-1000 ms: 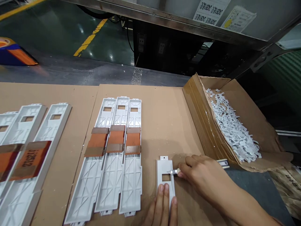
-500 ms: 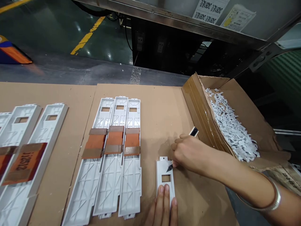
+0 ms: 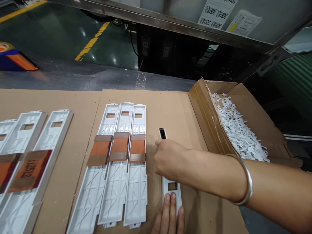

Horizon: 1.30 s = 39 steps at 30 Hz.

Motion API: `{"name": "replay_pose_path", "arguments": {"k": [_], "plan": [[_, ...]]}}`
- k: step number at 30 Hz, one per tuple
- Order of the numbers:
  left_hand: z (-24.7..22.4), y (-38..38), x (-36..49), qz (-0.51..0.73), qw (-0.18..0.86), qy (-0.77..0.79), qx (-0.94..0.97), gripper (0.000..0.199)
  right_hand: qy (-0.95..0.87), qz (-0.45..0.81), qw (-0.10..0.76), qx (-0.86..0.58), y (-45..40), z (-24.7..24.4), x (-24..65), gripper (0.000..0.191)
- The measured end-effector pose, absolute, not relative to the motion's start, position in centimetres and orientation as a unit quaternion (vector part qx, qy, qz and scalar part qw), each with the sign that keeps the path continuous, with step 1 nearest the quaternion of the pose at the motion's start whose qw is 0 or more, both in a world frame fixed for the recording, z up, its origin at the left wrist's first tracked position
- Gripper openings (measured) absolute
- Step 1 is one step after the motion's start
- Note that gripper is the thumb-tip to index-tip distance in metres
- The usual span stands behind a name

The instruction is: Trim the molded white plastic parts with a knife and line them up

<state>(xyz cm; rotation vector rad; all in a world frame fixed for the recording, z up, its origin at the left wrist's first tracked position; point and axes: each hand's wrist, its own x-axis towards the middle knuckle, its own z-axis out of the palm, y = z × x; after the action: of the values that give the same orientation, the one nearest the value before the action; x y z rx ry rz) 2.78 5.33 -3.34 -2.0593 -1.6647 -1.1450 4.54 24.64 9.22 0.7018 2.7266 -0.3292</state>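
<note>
A white plastic panel [image 3: 172,178] with a square hole lies on the cardboard sheet at the lower centre. My left hand [image 3: 169,214] rests on its near part, fingers spread flat. Above the panel's far end is my right hand [image 3: 170,160], closed round a knife-like tool [image 3: 162,133] with a white and black handle. The tool's tip and the panel's far end are hidden beneath that hand. To the left, three white ribbed panels [image 3: 135,195] lie side by side, each with an orange-brown taped piece [image 3: 137,149] across it.
More ribbed panels [image 3: 56,136] with orange-brown pieces lie at the far left of the cardboard sheet [image 3: 168,107]. An open cardboard box [image 3: 207,120] of small white plastic bits [image 3: 240,130] stands at the right. A metal frame [image 3: 170,27] crosses the top.
My right hand has moved left over the panel's far end, and the tool now stands more upright in view. My left hand has stayed on the panel. The view has shifted slightly.
</note>
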Motion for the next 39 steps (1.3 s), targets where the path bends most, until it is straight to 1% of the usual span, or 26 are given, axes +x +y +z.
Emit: {"name": "replay_pose_path", "arguments": {"k": [3, 5, 6, 9, 12, 14, 16, 19, 21, 23, 24, 27, 28, 33, 36, 39], "plan": [[-3.2, 5.3, 2.4, -0.386, 0.132, -0.562, -0.72, 0.03, 0.96, -0.068, 0.25, 0.108, 24.0, 10.2, 4.3, 0.058], [-3.1, 5.3, 2.1, -0.374, 0.127, -0.554, -0.733, 0.032, 0.953, -0.012, 0.297, 0.063, 23.8, 11.1, 5.0, 0.049], [-3.0, 5.3, 2.0, -0.367, 0.125, -0.551, -0.739, 0.033, 0.951, 0.01, 0.299, 0.07, 23.8, 11.6, 5.6, 0.041], [-2.9, 5.3, 1.8, -0.368, 0.126, -0.549, -0.74, 0.033, 0.955, 0.046, 0.234, 0.176, 23.7, 12.8, 8.4, 0.02], [-2.8, 5.3, 1.6, -0.372, 0.127, -0.544, -0.741, 0.032, 0.929, 0.068, 0.151, 0.33, 22.4, 12.7, 11.6, 0.011], [-2.6, 5.2, 1.4, -0.362, 0.122, -0.537, -0.752, 0.032, 0.892, 0.022, 0.11, 0.438, 20.7, 11.6, 13.5, 0.014], [-2.3, 5.1, 1.1, -0.342, 0.104, -0.535, -0.765, 0.031, 0.843, -0.096, 0.064, 0.525, 18.6, 9.9, 14.7, 0.021], [-1.7, 4.7, 0.5, -0.297, 0.065, -0.529, -0.792, 0.03, 0.753, -0.275, -0.011, 0.597, 15.5, 7.4, 15.2, 0.019], [-1.5, 4.4, 0.0, -0.275, 0.053, -0.516, -0.81, 0.031, 0.696, -0.33, -0.046, 0.636, 14.2, 6.2, 14.5, 0.021], [-1.6, 4.2, -0.4, -0.252, 0.04, -0.498, -0.829, 0.034, 0.656, -0.338, -0.051, 0.673, 13.9, 5.4, 13.5, 0.023], [-1.6, 4.1, -0.5, -0.24, 0.032, -0.489, -0.838, 0.04, 0.647, -0.333, -0.048, 0.685, 14.1, 5.1, 12.9, 0.023], [-1.5, 4.3, -0.9, -0.224, 0.02, -0.469, -0.854, 0.068, 0.654, -0.334, -0.041, 0.678, 15.2, 4.8, 12.0, 0.02], [-1.4, 4.4, -1.0, -0.226, 0.022, -0.465, -0.855, 0.072, 0.661, -0.344, -0.046, 0.665, 15.6, 4.8, 12.0, 0.018], [-0.7, 4.8, -1.1, -0.231, 0.026, -0.456, -0.859, 0.075, 0.683, -0.4, -0.069, 0.608, 16.3, 4.9, 13.1, 0.007], [-0.9, 4.5, -1.1, -0.224, 0.027, -0.452, -0.863, 0.082, 0.672, -0.414, -0.077, 0.608, 16.1, 4.5, 13.3, 0.012], [-0.9, 4.4, -1.3, -0.202, 0.002, -0.448, -0.871, 0.084, 0.651, -0.41, -0.098, 0.631, 15.9, 4.0, 12.9, 0.018]]}}
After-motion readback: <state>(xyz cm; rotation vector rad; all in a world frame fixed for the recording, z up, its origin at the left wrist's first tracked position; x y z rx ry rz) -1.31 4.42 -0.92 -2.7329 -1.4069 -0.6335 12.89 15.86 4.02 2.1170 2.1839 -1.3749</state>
